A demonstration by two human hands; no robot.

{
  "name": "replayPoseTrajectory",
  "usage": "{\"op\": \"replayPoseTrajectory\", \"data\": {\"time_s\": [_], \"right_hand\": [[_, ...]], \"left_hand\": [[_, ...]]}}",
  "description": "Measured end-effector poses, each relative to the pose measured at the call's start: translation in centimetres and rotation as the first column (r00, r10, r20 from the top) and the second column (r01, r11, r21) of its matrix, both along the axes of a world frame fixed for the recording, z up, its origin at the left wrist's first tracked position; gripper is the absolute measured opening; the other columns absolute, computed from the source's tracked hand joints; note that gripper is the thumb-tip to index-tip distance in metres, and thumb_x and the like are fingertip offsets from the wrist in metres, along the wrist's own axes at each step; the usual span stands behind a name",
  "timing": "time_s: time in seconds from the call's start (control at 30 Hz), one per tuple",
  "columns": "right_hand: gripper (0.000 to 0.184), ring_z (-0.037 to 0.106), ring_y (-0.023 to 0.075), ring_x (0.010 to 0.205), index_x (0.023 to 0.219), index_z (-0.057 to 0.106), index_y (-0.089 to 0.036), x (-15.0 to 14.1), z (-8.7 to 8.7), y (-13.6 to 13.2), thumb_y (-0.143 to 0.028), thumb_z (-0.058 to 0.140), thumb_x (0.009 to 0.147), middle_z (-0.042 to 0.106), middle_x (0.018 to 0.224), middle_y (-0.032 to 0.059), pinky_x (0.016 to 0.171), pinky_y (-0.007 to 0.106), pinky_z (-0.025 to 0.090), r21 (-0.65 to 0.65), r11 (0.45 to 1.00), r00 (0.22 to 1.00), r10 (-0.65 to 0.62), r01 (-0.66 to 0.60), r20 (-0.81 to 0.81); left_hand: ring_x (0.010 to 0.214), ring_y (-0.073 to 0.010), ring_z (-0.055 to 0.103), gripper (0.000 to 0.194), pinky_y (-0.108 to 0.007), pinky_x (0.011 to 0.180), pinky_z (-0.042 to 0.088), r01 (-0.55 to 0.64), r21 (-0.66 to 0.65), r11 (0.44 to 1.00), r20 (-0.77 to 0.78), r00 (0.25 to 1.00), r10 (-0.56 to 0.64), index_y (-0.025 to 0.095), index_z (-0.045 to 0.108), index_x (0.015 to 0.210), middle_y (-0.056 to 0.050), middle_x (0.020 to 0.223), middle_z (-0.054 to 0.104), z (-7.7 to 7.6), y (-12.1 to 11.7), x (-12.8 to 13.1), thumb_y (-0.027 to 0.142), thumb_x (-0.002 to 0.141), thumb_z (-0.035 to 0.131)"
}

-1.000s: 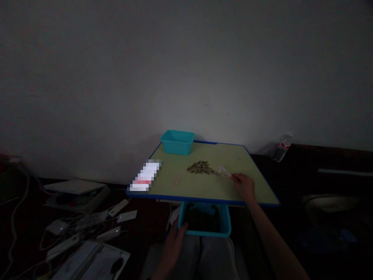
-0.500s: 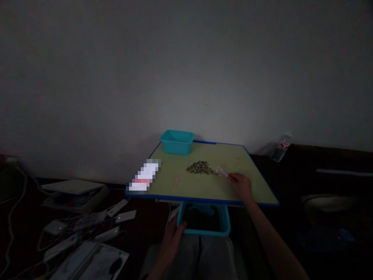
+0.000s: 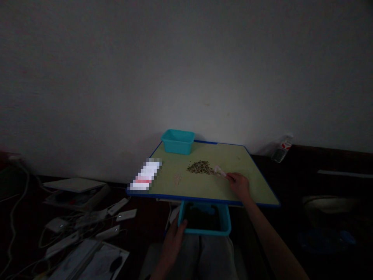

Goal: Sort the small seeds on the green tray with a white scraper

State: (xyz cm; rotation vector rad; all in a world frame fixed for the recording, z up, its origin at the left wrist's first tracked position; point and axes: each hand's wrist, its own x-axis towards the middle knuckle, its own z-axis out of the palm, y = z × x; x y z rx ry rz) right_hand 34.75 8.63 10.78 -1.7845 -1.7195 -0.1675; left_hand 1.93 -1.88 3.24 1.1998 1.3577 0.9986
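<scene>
Closed around a small tool (image 3: pixel 220 171) with a pale, wide head and a reddish handle is my right hand (image 3: pixel 239 186); dim light hides its exact kind. The tool's head touches the right end of a pile of mixed dark and pale grains (image 3: pixel 200 167) spread on the tabletop (image 3: pixel 210 190). My left hand (image 3: pixel 174 238) grips the left side of a blue plastic basin (image 3: pixel 226 221), thumb over the rim. That basin sits on my lap under the table's front edge, dark contents inside. A small patch of pale grains (image 3: pixel 177 179) lies left of the pile.
At the table's back left stands another blue basin (image 3: pixel 178 147). A blurred-out phone (image 3: pixel 145 175) lies along the left edge. Cables and chargers (image 3: pixel 107 232) clutter the floor on the left. A plastic bottle (image 3: pixel 281 151) leans by the wall at right.
My right hand and the tool have shifted slightly left, towards the grain pile. My left hand still grips the basin on my lap.
</scene>
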Motion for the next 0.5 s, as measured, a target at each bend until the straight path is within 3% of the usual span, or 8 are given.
{"op": "replayPoseTrajectory", "data": {"time_s": [0.2,0.5], "right_hand": [[0.023,0.071,0.0226,0.089,0.098,0.08,-0.022,-0.11,0.06,0.21,-0.027,0.058,0.093,0.078,0.1,0.0071,0.08,0.032,0.051,0.018,1.0,1.0,0.001,-0.002,0.027],[0.021,0.071,0.0218,0.088,0.097,0.08,-0.024,-0.29,0.08,0.38,-0.026,0.059,0.092,0.078,0.099,0.0061,0.079,0.031,0.051,0.041,0.998,0.999,0.041,-0.042,0.017]], "left_hand": [[0.148,-0.0273,0.041,0.058,-0.047,0.126,0.022,0.093,0.063,0.994,0.014,0.996,-0.094,0.02,0.052,0.146,-0.007,0.154,0.055,0.41,0.45,-0.26,0.048,0.096,0.048],[0.149,-0.0292,0.038,0.067,-0.048,0.126,0.02,0.109,0.043,0.993,-0.011,0.994,-0.109,0.014,0.049,0.148,-0.012,0.156,0.051,0.03,0.71,-0.59,0.054,0.094,0.048]]}}
